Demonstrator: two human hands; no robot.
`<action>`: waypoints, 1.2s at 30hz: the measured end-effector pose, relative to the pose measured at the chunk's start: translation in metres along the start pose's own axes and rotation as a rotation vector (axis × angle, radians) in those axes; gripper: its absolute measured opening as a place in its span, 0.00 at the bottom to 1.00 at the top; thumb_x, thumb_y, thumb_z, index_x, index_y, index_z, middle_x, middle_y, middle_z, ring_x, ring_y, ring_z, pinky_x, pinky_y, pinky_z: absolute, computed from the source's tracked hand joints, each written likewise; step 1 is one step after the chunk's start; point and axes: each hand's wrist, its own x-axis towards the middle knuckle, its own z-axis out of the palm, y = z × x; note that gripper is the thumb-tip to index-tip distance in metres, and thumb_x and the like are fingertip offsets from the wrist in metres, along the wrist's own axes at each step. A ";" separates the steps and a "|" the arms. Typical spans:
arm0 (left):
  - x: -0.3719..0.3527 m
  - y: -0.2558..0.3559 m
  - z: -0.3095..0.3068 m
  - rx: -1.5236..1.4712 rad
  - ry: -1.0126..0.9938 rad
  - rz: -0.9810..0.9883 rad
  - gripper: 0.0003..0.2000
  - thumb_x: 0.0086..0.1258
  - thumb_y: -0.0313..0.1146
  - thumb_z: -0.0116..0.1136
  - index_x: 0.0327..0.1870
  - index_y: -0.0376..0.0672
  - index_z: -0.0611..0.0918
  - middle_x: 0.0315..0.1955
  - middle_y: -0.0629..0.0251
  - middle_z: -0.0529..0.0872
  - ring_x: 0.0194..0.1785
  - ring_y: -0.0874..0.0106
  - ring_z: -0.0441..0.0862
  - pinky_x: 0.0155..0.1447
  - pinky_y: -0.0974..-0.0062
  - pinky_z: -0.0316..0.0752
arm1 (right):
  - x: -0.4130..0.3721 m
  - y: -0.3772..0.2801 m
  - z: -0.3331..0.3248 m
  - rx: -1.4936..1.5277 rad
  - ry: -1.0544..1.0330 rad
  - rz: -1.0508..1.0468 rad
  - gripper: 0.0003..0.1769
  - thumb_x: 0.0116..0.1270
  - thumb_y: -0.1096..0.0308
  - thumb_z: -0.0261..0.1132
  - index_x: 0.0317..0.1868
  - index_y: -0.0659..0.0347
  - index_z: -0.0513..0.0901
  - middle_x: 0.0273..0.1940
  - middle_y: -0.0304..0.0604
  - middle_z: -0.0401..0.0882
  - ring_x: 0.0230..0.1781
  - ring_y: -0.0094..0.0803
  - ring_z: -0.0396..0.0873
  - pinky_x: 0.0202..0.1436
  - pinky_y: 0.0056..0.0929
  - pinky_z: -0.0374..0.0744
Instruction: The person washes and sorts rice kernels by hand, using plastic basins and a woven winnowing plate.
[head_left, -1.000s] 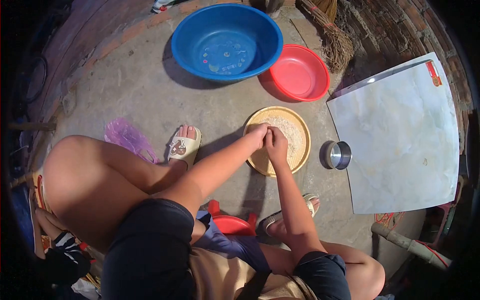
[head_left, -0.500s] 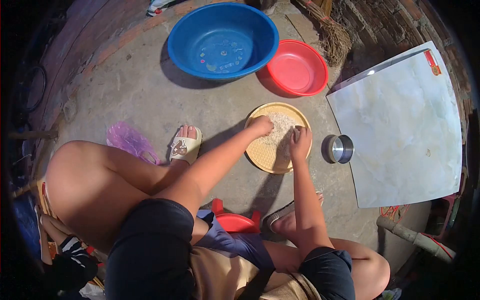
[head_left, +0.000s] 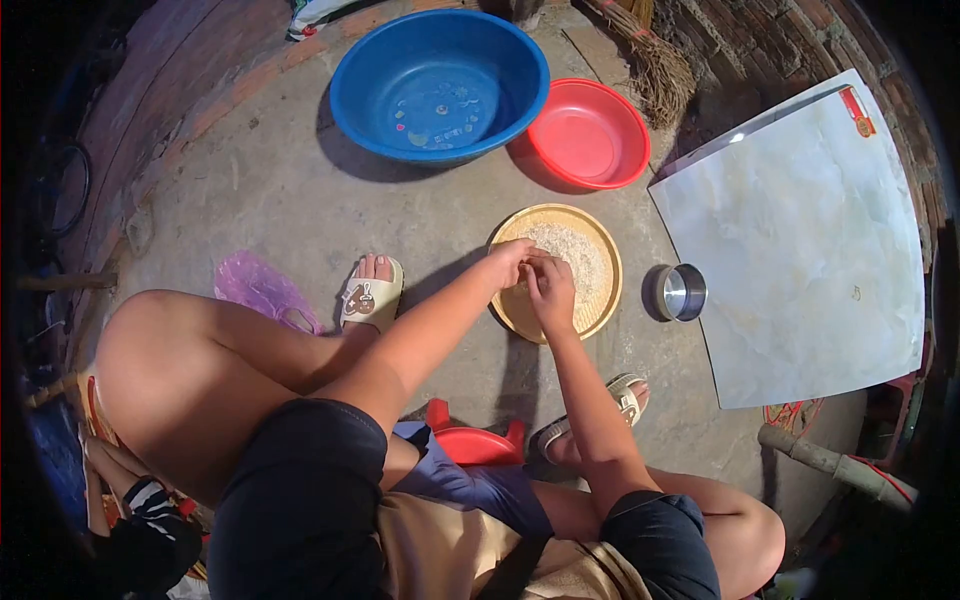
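Observation:
A round woven tray rests on the floor in front of me, bearing a spread of pale grains that look like rice. Over its left part, my left hand is closed, fingertips pinched together. My right hand has come up against it, fingers curled so that the fingertips of both hands meet. Whatever lies between them is too small or hidden to name. Part of the grain is covered by my hands.
Beyond the tray stand a large blue basin and a red basin. A metal bowl sits right of the tray, beside a marbled panel. A purple plastic bag lies left; a straw broom leans at the back.
My right hand has moved left from the tray's right side to meet my left hand. My left hand has shifted slightly left, off the middle of the grains.

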 end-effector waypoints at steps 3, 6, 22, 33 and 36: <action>0.009 -0.001 0.000 -0.138 -0.047 -0.014 0.14 0.69 0.34 0.37 0.40 0.33 0.75 0.37 0.56 0.80 0.42 0.64 0.79 0.49 0.68 0.76 | 0.005 0.006 -0.002 -0.116 0.048 -0.022 0.06 0.57 0.75 0.60 0.35 0.65 0.76 0.34 0.51 0.74 0.38 0.45 0.73 0.44 0.37 0.72; -0.001 0.008 0.005 -0.197 0.118 0.015 0.13 0.67 0.32 0.38 0.38 0.33 0.74 0.35 0.52 0.80 0.40 0.61 0.80 0.45 0.67 0.78 | 0.002 0.032 -0.008 -0.214 0.097 0.009 0.08 0.57 0.74 0.60 0.37 0.65 0.76 0.35 0.52 0.73 0.38 0.46 0.73 0.43 0.38 0.71; 0.034 -0.002 -0.010 -0.154 0.047 0.027 0.12 0.68 0.32 0.37 0.35 0.37 0.76 0.30 0.60 0.81 0.33 0.67 0.79 0.41 0.68 0.77 | 0.026 0.023 -0.003 0.077 -0.129 0.104 0.06 0.54 0.73 0.61 0.33 0.66 0.79 0.32 0.53 0.78 0.34 0.47 0.76 0.39 0.36 0.75; -0.007 0.008 0.005 -0.169 0.186 0.077 0.14 0.66 0.34 0.38 0.39 0.34 0.75 0.35 0.53 0.81 0.40 0.60 0.80 0.47 0.65 0.77 | 0.011 0.033 -0.003 -0.195 -0.119 0.094 0.07 0.50 0.77 0.62 0.32 0.66 0.79 0.30 0.52 0.76 0.31 0.48 0.76 0.37 0.36 0.75; -0.011 0.010 0.016 -0.124 0.161 0.074 0.14 0.67 0.35 0.38 0.36 0.36 0.76 0.31 0.58 0.81 0.35 0.63 0.80 0.41 0.66 0.77 | 0.024 0.006 0.000 -0.053 -0.074 0.105 0.07 0.50 0.76 0.63 0.32 0.66 0.79 0.30 0.51 0.76 0.30 0.46 0.76 0.37 0.36 0.75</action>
